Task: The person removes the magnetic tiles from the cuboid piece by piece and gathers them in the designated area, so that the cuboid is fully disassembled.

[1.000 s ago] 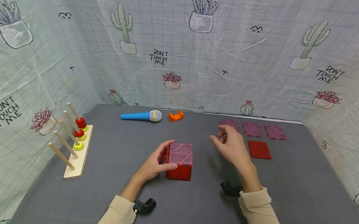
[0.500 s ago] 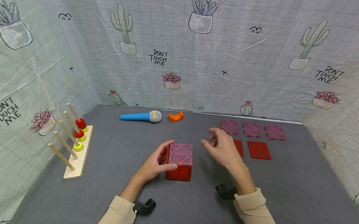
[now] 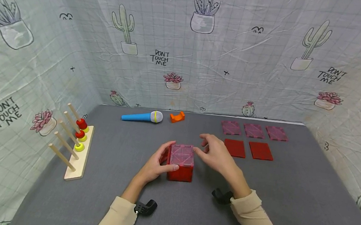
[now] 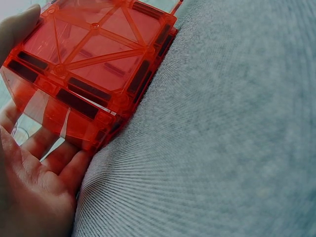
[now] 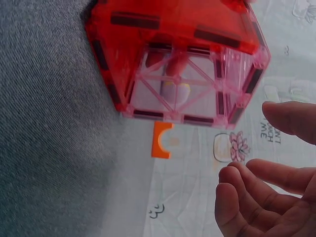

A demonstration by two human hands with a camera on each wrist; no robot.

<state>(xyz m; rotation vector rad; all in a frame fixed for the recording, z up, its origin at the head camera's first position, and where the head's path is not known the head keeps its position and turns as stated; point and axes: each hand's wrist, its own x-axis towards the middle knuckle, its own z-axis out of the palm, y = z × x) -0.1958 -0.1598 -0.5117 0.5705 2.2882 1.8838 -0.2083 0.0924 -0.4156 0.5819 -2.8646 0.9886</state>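
Note:
A box of see-through magnetic tiles (image 3: 182, 155) stands on the dark table in front of me, red at the near side and pink on top. My left hand (image 3: 157, 165) grips it from the left, thumb across the near upper edge and fingers along the left side. In the left wrist view a red tile face (image 4: 94, 39) shows its diagonal ribs and dark edge magnets. My right hand (image 3: 217, 155) hovers just right of the box, fingers loosely bent. Seen from the right wrist, the thumb and fingers (image 5: 266, 192) are apart, hold nothing and stay clear of the box.
Two red tiles (image 3: 261, 151) lie flat to the right, with a row of three pink tiles (image 3: 254, 130) behind them. Toward the back are a blue toy microphone (image 3: 142, 116) and an orange notched block (image 3: 177, 117). A wooden peg stand with rings (image 3: 79, 153) is at left.
My right hand has moved left and toward me from over the flat tiles to beside the box, uncovering a red and a pink tile. The left hand and the box have stayed put.

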